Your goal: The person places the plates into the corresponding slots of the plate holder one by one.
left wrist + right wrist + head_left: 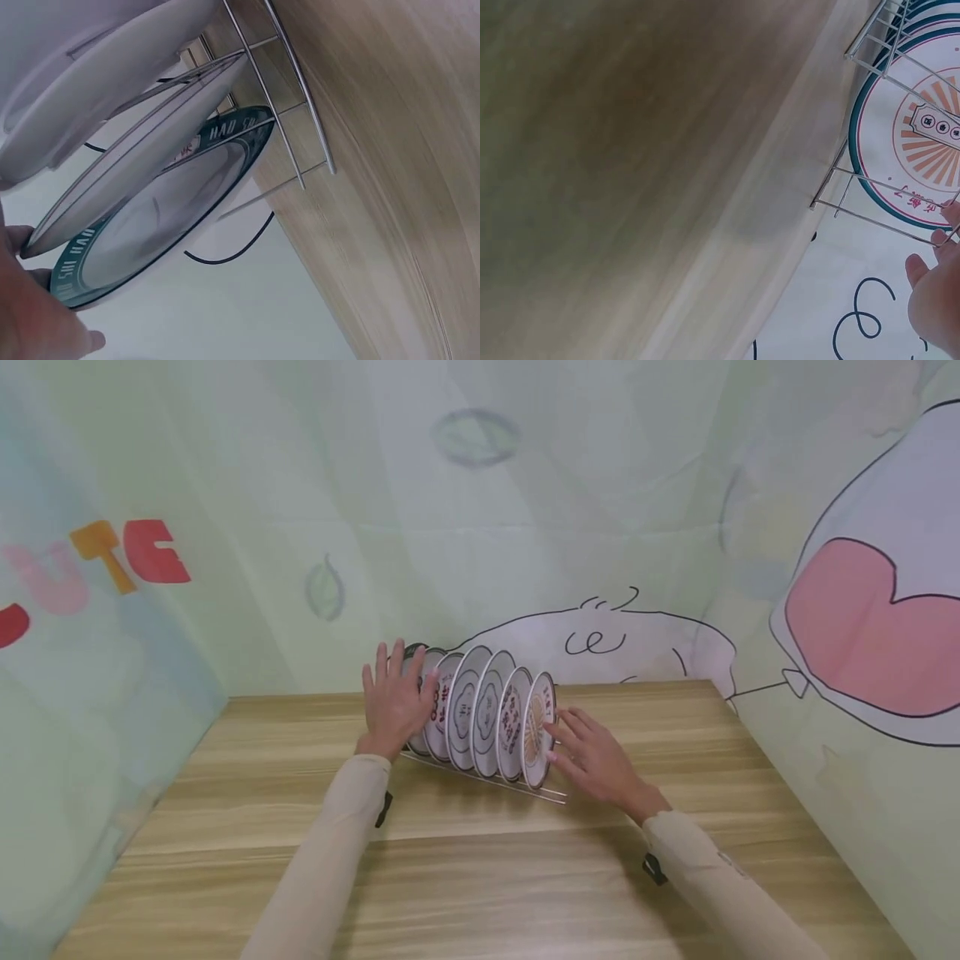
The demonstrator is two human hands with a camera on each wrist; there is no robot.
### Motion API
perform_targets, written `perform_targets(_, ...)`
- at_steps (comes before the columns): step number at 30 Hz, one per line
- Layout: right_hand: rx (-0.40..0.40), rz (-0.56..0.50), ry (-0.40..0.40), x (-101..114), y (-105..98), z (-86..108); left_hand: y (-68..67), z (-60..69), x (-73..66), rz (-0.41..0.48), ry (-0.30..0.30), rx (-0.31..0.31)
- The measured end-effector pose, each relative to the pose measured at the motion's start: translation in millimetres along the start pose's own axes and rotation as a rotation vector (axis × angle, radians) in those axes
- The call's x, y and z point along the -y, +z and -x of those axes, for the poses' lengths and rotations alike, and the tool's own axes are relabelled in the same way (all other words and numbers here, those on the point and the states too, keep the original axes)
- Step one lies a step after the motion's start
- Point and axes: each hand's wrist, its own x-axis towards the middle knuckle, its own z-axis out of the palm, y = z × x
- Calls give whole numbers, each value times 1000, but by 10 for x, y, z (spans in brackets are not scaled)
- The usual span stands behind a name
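Several round plates [490, 718] with printed faces stand on edge in a row in a wire dish rack [480, 778]. My left hand [397, 697] lies against the left end of the row, its fingers extended and covering part of the end plates. The left wrist view shows its fingertips at the rims of a white plate and a green-rimmed plate [169, 217]. My right hand [596, 756] is by the right end, fingers loosely bent beside the plate with the orange sunburst pattern [930, 142]. In the right wrist view, its fingertips meet the rack's end wire; firm contact is unclear.
The rack stands on a wood-grain table [480, 877], near its back edge. A printed cloth backdrop [360, 552] with cartoon drawings rises behind the table and along both sides.
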Motion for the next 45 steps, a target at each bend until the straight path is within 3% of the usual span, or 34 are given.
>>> perform_targets(21, -21, 7, -36, 185, 4, 80, 4, -253, 134, 4, 114, 13)
perform_targets(33, 10, 35, -44, 234, -7, 87, -10, -292, 172, 8, 136, 37)
perform_targets(39, 39, -10, -20, 136, -20, 21, -24, -279, 68, 84, 114, 38)
perform_targets(45, 66, -11, -4, 17, -34, -13, -61, -201, -194, 170, 103, -3)
